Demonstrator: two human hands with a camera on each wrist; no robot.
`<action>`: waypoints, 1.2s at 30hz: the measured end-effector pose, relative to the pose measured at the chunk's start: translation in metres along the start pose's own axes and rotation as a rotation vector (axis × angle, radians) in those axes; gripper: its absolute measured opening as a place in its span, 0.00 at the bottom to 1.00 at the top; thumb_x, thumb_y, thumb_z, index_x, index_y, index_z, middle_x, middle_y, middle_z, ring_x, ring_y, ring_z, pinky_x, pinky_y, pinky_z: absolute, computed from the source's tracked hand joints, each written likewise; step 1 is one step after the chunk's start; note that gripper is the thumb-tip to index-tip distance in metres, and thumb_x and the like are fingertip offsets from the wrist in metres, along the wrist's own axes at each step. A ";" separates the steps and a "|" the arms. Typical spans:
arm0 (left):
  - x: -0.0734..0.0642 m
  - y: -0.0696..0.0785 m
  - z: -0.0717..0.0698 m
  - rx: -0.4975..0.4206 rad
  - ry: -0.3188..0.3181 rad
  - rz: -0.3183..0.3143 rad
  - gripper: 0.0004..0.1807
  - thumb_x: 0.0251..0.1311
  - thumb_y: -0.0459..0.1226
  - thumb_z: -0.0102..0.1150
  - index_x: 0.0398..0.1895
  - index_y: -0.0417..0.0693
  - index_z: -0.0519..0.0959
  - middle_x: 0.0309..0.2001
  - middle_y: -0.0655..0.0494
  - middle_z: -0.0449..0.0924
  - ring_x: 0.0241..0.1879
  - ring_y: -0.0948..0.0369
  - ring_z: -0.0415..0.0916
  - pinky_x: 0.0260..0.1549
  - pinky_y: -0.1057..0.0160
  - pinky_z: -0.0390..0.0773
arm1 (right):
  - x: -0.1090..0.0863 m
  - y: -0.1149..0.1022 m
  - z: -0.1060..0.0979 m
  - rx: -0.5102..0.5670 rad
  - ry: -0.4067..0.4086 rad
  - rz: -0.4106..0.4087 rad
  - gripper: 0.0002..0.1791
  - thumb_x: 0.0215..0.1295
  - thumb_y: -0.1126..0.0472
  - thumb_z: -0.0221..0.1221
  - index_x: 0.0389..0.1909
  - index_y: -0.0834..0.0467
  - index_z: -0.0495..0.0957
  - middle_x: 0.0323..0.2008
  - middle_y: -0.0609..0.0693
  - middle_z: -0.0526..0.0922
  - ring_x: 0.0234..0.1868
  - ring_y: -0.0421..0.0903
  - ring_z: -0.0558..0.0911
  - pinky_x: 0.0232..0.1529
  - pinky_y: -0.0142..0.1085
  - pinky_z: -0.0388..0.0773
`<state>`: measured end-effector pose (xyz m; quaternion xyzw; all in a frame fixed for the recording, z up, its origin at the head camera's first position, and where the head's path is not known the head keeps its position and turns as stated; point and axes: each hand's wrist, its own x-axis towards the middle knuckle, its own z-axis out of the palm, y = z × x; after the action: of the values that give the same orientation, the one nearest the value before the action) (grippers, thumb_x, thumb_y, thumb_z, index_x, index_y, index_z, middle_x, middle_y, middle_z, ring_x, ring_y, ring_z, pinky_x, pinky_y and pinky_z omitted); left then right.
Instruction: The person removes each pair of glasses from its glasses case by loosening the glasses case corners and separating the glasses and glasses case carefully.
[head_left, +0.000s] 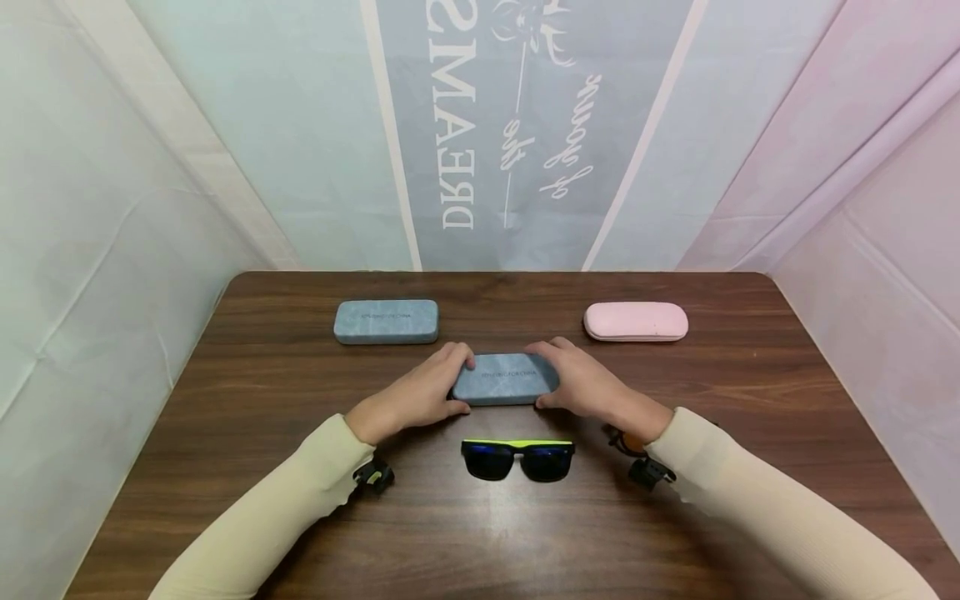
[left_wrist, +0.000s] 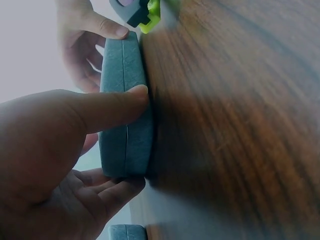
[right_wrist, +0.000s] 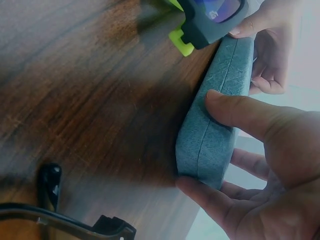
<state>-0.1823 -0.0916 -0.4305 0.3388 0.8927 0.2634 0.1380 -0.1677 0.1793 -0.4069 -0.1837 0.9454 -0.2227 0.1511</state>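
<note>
A closed blue-grey glasses case (head_left: 504, 382) with dark lettering on its lid lies on the table between my hands. My left hand (head_left: 426, 390) grips its left end, thumb across the front side and fingers behind. At the other end my right hand (head_left: 587, 385) holds it the same way. In both wrist views the seam of the case (left_wrist: 125, 115) runs unbroken along its side. Just in front of it are sunglasses (head_left: 489, 462) with dark lenses and a lime-green and black frame, touched by neither hand.
A second blue-grey glasses case (head_left: 386, 322) stands at the back left, a pink glasses case (head_left: 636, 322) at the back right. Partly hidden under my right wrist are orange-lensed glasses (head_left: 632, 443). The wooden table (head_left: 480, 542) ends at a printed cloth (head_left: 517, 242) behind.
</note>
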 end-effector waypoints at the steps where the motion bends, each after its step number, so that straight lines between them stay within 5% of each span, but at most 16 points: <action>1: 0.000 0.000 -0.001 -0.005 -0.001 0.002 0.30 0.60 0.38 0.74 0.58 0.45 0.65 0.59 0.47 0.68 0.57 0.54 0.70 0.55 0.54 0.75 | 0.000 0.000 0.000 -0.001 0.003 -0.002 0.44 0.54 0.59 0.77 0.72 0.58 0.69 0.65 0.65 0.70 0.62 0.60 0.76 0.56 0.54 0.76; 17: 0.013 -0.002 -0.011 -0.009 0.039 -0.017 0.30 0.61 0.37 0.73 0.60 0.46 0.66 0.61 0.46 0.69 0.54 0.55 0.72 0.54 0.55 0.75 | 0.009 0.002 -0.014 -0.006 0.021 0.010 0.44 0.57 0.59 0.75 0.74 0.59 0.67 0.66 0.65 0.69 0.63 0.60 0.74 0.57 0.55 0.75; 27: 0.030 0.000 -0.021 -0.007 0.048 -0.050 0.33 0.68 0.38 0.65 0.71 0.44 0.60 0.70 0.41 0.61 0.68 0.50 0.67 0.62 0.51 0.72 | 0.020 0.008 -0.026 -0.028 0.057 -0.002 0.43 0.62 0.60 0.72 0.75 0.61 0.63 0.68 0.68 0.66 0.67 0.63 0.70 0.62 0.58 0.71; 36: 0.043 -0.003 -0.027 -0.021 0.054 -0.077 0.35 0.71 0.37 0.61 0.75 0.47 0.57 0.74 0.42 0.56 0.69 0.48 0.66 0.62 0.50 0.73 | 0.034 0.009 -0.034 -0.030 0.052 0.033 0.43 0.63 0.60 0.71 0.76 0.61 0.61 0.70 0.67 0.64 0.69 0.63 0.68 0.64 0.58 0.70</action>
<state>-0.2266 -0.0748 -0.4133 0.2956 0.9056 0.2761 0.1275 -0.2127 0.1847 -0.3892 -0.1644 0.9552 -0.2105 0.1276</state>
